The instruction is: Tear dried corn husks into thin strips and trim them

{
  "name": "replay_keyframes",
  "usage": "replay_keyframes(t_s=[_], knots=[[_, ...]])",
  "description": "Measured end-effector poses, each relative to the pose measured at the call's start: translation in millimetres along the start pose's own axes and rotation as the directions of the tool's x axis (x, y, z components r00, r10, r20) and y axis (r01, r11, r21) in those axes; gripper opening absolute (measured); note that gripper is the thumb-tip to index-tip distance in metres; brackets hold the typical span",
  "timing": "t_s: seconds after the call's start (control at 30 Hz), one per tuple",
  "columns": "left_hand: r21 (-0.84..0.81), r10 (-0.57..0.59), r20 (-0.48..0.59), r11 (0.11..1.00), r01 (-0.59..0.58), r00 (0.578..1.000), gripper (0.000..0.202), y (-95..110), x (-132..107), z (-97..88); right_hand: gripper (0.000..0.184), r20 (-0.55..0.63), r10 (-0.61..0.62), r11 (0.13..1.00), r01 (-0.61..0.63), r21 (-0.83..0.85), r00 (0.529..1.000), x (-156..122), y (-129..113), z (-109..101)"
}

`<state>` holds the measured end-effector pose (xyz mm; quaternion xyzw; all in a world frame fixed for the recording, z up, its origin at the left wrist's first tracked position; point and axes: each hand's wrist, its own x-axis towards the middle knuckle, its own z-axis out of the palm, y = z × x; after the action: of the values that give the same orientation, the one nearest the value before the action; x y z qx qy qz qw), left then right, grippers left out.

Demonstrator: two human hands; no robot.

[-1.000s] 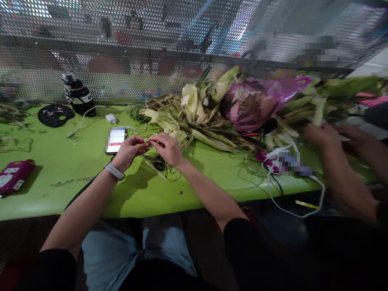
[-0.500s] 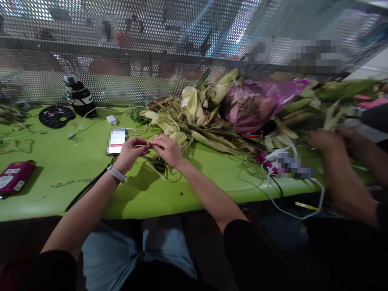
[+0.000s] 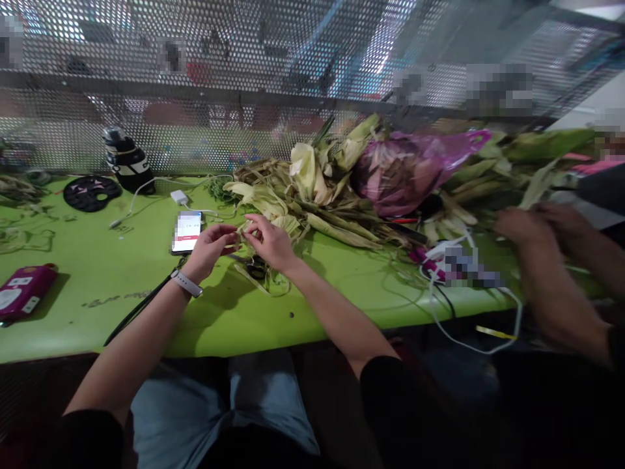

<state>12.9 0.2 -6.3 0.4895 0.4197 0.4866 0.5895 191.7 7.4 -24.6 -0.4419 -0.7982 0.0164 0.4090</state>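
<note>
My left hand (image 3: pixel 211 247) and my right hand (image 3: pixel 271 245) meet fingertip to fingertip over the green table (image 3: pixel 205 319). A small pale piece, which looks like a strip of corn husk (image 3: pixel 241 236), is pinched between them; its far end is hidden by the fingers. Just beneath, dark-handled scissors (image 3: pixel 256 266) lie among thin husk shreds. Behind my right hand spreads a pile of dried corn husks (image 3: pixel 342 231). A lit smartphone (image 3: pixel 186 232) lies flat beside my left hand.
A purple plastic bag (image 3: pixel 390 176) sits on the pile. White cables (image 3: pixel 434 312) hang over the front edge. A black bottle (image 3: pixel 129 163) and a magenta device (image 3: pixel 27 291) stand left. At right, a co-worker's hands (image 3: pixel 532 228) hold husk.
The fingers of my right hand have lifted and spread slightly at the small piece. My left hand stays almost in place. The view has shifted a little.
</note>
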Motion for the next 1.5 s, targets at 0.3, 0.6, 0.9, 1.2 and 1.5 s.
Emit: replay_keyframes(t_s=[0.3, 0.6, 0.9, 1.2, 1.5], knots=[[0.125, 0.133, 0.085, 0.982, -0.143, 0.987, 0.023, -5, 2, -3.3, 0.053, 0.077, -0.018, 0.999, 0.021, -0.04, 0.997, 0, 1, -3], [0.143, 0.085, 0.159, 0.984, -0.108, 0.984, 0.033, -5, 7, -9.0, 0.067, 0.13, -0.077, 0.991, 0.09, -0.095, 0.989, 2, 0, -6], [0.263, 0.155, 0.177, 0.944, -0.199, 0.972, 0.04, -6, 8, -12.6, 0.069, 0.111, -0.126, 0.975, 0.144, -0.172, 0.986, 3, 0, -5], [0.279, 0.138, 0.234, 0.939, -0.203, 0.962, 0.046, -6, 9, -12.9, 0.067, 0.177, -0.171, 0.959, 0.205, -0.196, 0.969, 4, 2, -11], [0.269, 0.192, 0.204, 0.932, -0.244, 0.96, 0.041, -7, 9, -13.5, 0.058, 0.142, -0.137, 0.979, 0.155, -0.129, 0.98, 3, -1, -10]])
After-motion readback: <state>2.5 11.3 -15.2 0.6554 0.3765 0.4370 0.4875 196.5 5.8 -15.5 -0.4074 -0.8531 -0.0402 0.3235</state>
